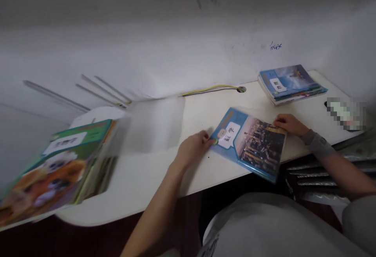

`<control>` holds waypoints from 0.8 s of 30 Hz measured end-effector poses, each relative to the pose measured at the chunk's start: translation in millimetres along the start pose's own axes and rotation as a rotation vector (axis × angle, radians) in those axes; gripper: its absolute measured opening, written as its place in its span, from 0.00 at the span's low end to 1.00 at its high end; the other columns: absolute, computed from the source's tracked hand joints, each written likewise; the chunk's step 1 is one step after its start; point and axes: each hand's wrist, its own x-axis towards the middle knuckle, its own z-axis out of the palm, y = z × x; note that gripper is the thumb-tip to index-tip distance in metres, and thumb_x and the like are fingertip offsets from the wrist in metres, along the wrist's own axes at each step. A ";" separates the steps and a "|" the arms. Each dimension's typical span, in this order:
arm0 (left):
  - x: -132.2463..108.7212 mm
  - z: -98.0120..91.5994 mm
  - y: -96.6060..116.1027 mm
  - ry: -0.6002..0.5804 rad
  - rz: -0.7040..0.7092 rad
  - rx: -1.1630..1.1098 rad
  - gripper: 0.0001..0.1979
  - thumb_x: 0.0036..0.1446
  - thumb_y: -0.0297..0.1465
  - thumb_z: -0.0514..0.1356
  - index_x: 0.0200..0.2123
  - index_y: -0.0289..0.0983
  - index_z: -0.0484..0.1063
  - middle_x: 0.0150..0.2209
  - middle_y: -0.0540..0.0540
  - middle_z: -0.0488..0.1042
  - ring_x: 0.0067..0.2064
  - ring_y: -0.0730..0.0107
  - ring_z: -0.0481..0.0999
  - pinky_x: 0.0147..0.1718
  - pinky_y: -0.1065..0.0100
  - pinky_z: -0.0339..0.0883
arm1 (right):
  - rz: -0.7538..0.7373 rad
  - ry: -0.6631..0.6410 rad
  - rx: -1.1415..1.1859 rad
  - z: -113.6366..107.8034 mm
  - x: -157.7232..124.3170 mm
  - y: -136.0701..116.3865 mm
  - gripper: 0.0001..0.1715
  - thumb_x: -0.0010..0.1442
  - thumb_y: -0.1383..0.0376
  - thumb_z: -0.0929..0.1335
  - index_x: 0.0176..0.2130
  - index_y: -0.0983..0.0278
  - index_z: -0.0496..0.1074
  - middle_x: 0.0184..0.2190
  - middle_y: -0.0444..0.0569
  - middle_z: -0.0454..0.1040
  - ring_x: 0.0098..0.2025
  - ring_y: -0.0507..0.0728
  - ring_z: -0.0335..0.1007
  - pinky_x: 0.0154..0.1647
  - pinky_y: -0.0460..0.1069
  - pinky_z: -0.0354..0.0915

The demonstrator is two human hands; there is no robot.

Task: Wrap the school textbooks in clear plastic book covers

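Note:
A blue-covered textbook (255, 141) with a city picture lies tilted at the desk's front edge, one corner jutting past it. My left hand (195, 145) pinches its left edge between thumb and fingers. At the opposite edge, my right hand (290, 124) grips the upper right corner, fingers closed on it. A band circles the right wrist. Behind the right hand sits a small stack of books (293, 81), with another blue textbook on top.
A stack of books (64, 163) with a green cover on top stands at the left, blurred. The white desk (147, 175) meets a wall, where yellow and black cables (211, 88) reach a round hole (241, 89). A pixelated object (343, 113) lies at the right.

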 end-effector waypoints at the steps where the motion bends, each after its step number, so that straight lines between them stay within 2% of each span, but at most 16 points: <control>1: -15.5 -0.9 -6.3 -0.057 -0.012 -0.019 0.16 0.55 0.45 0.54 0.39 0.40 0.71 0.31 0.46 0.77 0.33 0.61 0.76 0.28 0.68 0.60 | -0.022 -0.063 0.008 0.7 11.4 -4.1 0.17 0.49 0.52 0.66 0.26 0.64 0.71 0.24 0.46 0.73 0.28 0.53 0.65 0.31 0.49 0.60; 4: -46.5 -3.9 -17.2 -0.216 0.009 -0.134 0.17 0.56 0.46 0.52 0.34 0.41 0.71 0.25 0.49 0.75 0.29 0.63 0.74 0.28 0.68 0.60 | -0.080 -0.231 -0.036 2.2 41.9 -17.7 0.19 0.47 0.51 0.67 0.26 0.65 0.71 0.22 0.45 0.72 0.26 0.52 0.64 0.30 0.48 0.59; 6: -46.8 -5.2 -18.4 -0.187 0.030 -0.208 0.19 0.57 0.46 0.49 0.35 0.40 0.72 0.25 0.48 0.75 0.28 0.64 0.74 0.29 0.68 0.61 | -0.111 -0.289 -0.131 1.5 55.1 -23.6 0.19 0.46 0.51 0.68 0.24 0.65 0.70 0.20 0.44 0.70 0.25 0.52 0.62 0.28 0.48 0.56; 10: -5.6 -5.8 -8.6 0.041 0.062 -0.285 0.19 0.57 0.44 0.50 0.37 0.37 0.74 0.36 0.42 0.78 0.35 0.63 0.75 0.35 0.67 0.63 | -0.115 -0.283 -0.316 -5.5 54.6 -22.3 0.22 0.46 0.48 0.68 0.20 0.64 0.66 0.17 0.42 0.66 0.24 0.51 0.60 0.26 0.47 0.51; 12: 20.8 -5.8 0.3 0.070 0.078 -0.317 0.19 0.57 0.43 0.51 0.37 0.36 0.74 0.37 0.41 0.78 0.35 0.65 0.75 0.35 0.68 0.64 | -0.090 -0.271 -0.336 -9.7 42.2 -17.7 0.22 0.48 0.48 0.67 0.21 0.64 0.66 0.19 0.43 0.68 0.25 0.52 0.61 0.27 0.48 0.52; 14: 42.0 -5.7 9.1 0.076 0.089 -0.321 0.19 0.58 0.42 0.51 0.36 0.35 0.74 0.35 0.42 0.79 0.33 0.66 0.75 0.34 0.69 0.64 | -0.066 -0.229 -0.359 -11.2 26.1 -13.3 0.20 0.50 0.49 0.66 0.23 0.63 0.67 0.21 0.45 0.70 0.27 0.53 0.64 0.28 0.48 0.54; 17: 59.0 -3.4 17.9 0.096 0.090 -0.295 0.18 0.58 0.41 0.52 0.36 0.34 0.74 0.33 0.43 0.78 0.31 0.67 0.74 0.32 0.69 0.64 | -0.015 -0.080 -0.466 -4.8 4.5 -9.5 0.14 0.54 0.56 0.65 0.25 0.62 0.68 0.24 0.47 0.73 0.29 0.55 0.67 0.30 0.49 0.55; 21: 59.9 4.6 21.3 0.175 0.046 -0.220 0.15 0.61 0.38 0.50 0.38 0.37 0.72 0.36 0.43 0.78 0.36 0.65 0.75 0.35 0.68 0.64 | 0.019 0.116 -0.689 15.1 -5.7 -10.7 0.10 0.59 0.63 0.61 0.29 0.62 0.69 0.29 0.51 0.76 0.32 0.57 0.69 0.31 0.49 0.55; 24: 54.0 9.0 20.8 0.235 -0.021 -0.138 0.13 0.63 0.35 0.48 0.41 0.38 0.69 0.40 0.41 0.77 0.41 0.60 0.75 0.38 0.65 0.63 | 0.021 0.187 -0.818 29.5 4.5 -16.7 0.12 0.62 0.64 0.59 0.33 0.63 0.69 0.33 0.54 0.76 0.34 0.59 0.71 0.32 0.50 0.55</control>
